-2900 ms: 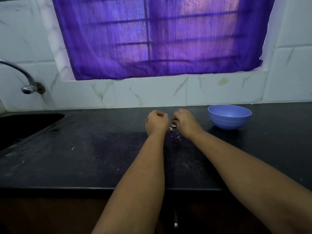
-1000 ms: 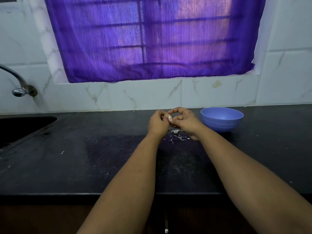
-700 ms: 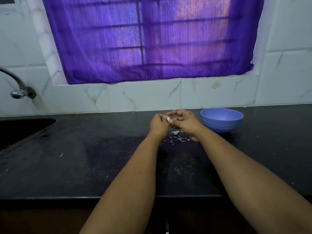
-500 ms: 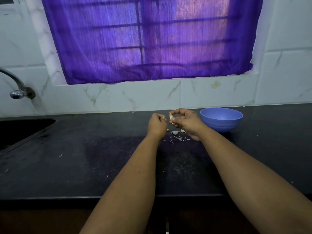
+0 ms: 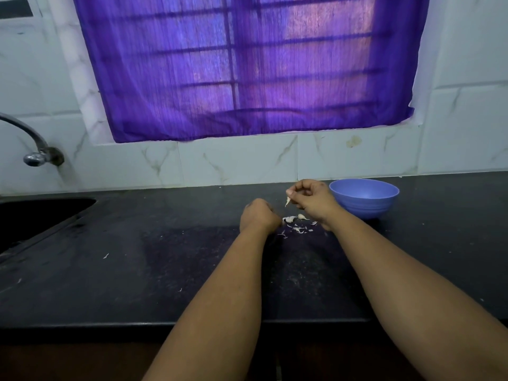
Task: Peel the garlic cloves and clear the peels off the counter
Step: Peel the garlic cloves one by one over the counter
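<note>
My right hand (image 5: pixel 312 200) is raised a little over the black counter (image 5: pixel 165 270) and pinches a small pale garlic piece (image 5: pixel 287 201) that hangs from its fingertips; whether it is a clove or a peel is unclear. My left hand (image 5: pixel 258 215) sits lower and to the left, close to the counter, with its fingers curled and its back towards me. Anything inside it is hidden. Between the two hands lies a small scatter of pale garlic peels and bits (image 5: pixel 297 225). A blue bowl (image 5: pixel 364 198) stands just right of my right hand.
A sink (image 5: pixel 33 215) is set into the counter at the far left, with a metal tap (image 5: pixel 33 149) above it. A tiled wall and a purple curtain (image 5: pixel 247 64) rise behind. A few stray peel flecks (image 5: pixel 105 255) lie on the left part of the counter.
The hands were together working on the garlic piece. They have come apart: the right hand has lifted up and right with the piece, and the left has dropped towards the counter.
</note>
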The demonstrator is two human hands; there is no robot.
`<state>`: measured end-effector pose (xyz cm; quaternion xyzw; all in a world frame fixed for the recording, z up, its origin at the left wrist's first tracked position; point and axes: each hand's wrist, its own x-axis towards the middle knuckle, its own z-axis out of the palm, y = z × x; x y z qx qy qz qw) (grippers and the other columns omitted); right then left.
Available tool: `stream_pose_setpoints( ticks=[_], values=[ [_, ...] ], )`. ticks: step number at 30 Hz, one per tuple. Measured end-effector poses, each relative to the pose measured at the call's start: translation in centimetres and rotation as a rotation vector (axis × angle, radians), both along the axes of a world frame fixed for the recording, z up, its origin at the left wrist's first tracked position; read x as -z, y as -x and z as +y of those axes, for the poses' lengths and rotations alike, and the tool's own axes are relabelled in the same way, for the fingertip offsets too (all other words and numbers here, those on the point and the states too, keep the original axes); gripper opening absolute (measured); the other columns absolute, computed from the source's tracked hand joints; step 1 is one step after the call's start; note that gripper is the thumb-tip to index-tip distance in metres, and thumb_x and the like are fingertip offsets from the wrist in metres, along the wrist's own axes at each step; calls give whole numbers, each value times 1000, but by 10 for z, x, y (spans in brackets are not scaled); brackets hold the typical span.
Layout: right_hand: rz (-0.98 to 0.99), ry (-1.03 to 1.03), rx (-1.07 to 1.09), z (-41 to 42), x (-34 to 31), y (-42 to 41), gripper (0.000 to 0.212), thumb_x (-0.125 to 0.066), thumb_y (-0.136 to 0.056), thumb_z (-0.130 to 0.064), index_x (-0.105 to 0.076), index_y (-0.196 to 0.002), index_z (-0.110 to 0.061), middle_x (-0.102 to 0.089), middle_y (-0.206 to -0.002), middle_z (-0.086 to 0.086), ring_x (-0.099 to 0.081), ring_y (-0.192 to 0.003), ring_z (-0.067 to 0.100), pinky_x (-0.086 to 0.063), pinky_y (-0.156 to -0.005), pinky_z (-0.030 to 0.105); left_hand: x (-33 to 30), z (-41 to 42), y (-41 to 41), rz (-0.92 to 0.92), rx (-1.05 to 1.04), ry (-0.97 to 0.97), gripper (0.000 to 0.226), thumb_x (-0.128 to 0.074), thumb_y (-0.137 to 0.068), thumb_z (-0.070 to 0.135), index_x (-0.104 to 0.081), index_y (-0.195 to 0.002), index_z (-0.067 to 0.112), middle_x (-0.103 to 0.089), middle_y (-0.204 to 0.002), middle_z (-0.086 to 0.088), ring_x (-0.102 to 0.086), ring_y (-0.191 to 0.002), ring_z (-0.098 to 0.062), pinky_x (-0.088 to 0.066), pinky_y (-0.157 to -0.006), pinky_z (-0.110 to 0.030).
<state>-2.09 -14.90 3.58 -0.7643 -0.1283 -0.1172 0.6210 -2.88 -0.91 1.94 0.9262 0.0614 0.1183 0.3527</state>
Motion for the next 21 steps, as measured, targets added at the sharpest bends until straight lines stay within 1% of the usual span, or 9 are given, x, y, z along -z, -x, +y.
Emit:
stream_pose_setpoints(
  ticks=[2,4,7,9,12,14,16,19,21],
  values=[
    [-26,17,31,-3,0,-2,10,-67,-89,-12,-64,-81,-18,-66,-74,7,-62,-74,18,-55,-80,38,1,-1,-1,2,-6,48,15,-83,-68,18,-68,-69,14,-71,-83,-5,-67,-81,-20,-56,-75,-30],
    [-43,31,38,-4,0,-2,12,-67,-88,-11,-65,-82,-20,-67,-72,8,-63,-72,19,-55,-83,40,1,-5,-2,-57,2,168,16,-76,-77,20,-62,-70,15,-70,-83,-6,-65,-81,-21,-54,-76,-32],
    [-51,80,36,-5,-1,-1,11,-70,-86,-9,-65,-81,-18,-66,-68,8,-62,-65,16,-56,-81,40,-1,-11,-1,-124,106,607,20,-59,-93,20,-61,-74,13,-69,-79,-7,-65,-74,-21,-54,-73,-33],
    [-60,124,30,-5,0,-1,8,-72,-84,-12,-66,-82,-16,-66,-63,4,-64,-65,15,-57,-79,40,-4,-12,2,-107,172,757,23,-54,-97,17,-63,-76,11,-67,-77,-5,-64,-70,-16,-55,-70,-30],
    [-91,215,34,-7,1,-3,8,-73,-83,-15,-67,-81,-19,-69,-69,5,-68,-73,18,-56,-78,42,-4,-14,3,-57,234,827,14,-59,-92,6,-65,-80,10,-66,-79,-8,-62,-71,-15,-55,-75,-25],
    [-111,234,33,-7,2,-4,10,-74,-83,-16,-67,-78,-22,-71,-79,4,-65,-77,18,-56,-74,43,-3,-15,4,-51,247,870,7,-61,-91,1,-66,-89,6,-66,-78,-7,-62,-67,-12,-55,-73,-21],
    [-99,176,21,-5,2,-2,10,-73,-84,-15,-67,-78,-22,-69,-80,4,-61,-74,16,-55,-70,43,-4,-15,5,-54,265,924,12,-60,-92,0,-66,-101,-3,-66,-77,-8,-64,-59,-7,-56,-68,-18],
    [-49,45,5,-4,1,-2,11,-72,-84,-10,-67,-81,-19,-69,-77,6,-64,-75,18,-56,-77,46,-6,-16,8,-79,303,954,17,-58,-91,-4,-65,-105,-10,-66,-74,-8,-65,-54,-2,-54,-57,-13],
    [-9,-22,-3,-4,0,-2,13,-73,-83,-8,-66,-86,-18,-68,-69,1,-66,-73,18,-56,-81,45,-6,-15,8,-115,300,960,18,-60,-89,-7,-64,-105,-13,-67,-74,-10,-66,-56,-4,-55,-61,-14]
  ],
)
